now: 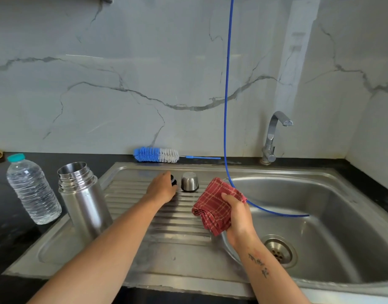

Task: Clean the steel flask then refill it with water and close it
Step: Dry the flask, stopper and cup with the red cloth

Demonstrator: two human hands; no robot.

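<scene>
- The tall cylindrical steel flask [84, 200] stands upright on the left end of the ribbed stainless-steel draining board [166, 218], its threaded mouth uncovered; what is inside cannot be seen from here
- Just left of it, on the black countertop [4, 227], stands a clear ribbed plastic water bottle [32, 189] with a teal cap on; it looks full or nearly full of water
- The left hand [163, 187] reaches across the board, its fingers curled over a small black stopper [173, 180], mostly hidden behind them
- Just right of the stopper, a rounded steel cup-shaped lid [189, 181] sits mouth down on the board
- The right hand [238, 213] grips a folded red checked cloth [215, 207], thumb on top, held above the edge between board and basin
- The stainless-steel sink basin [342, 216] on the right shows its round drain and holds the loose end of a thin blue hose [227, 84] that hangs down the marble wall
- A blue-and-white bristle bottle brush [157, 154] lies along the back edge, near a grey metal tap [274, 137]
</scene>
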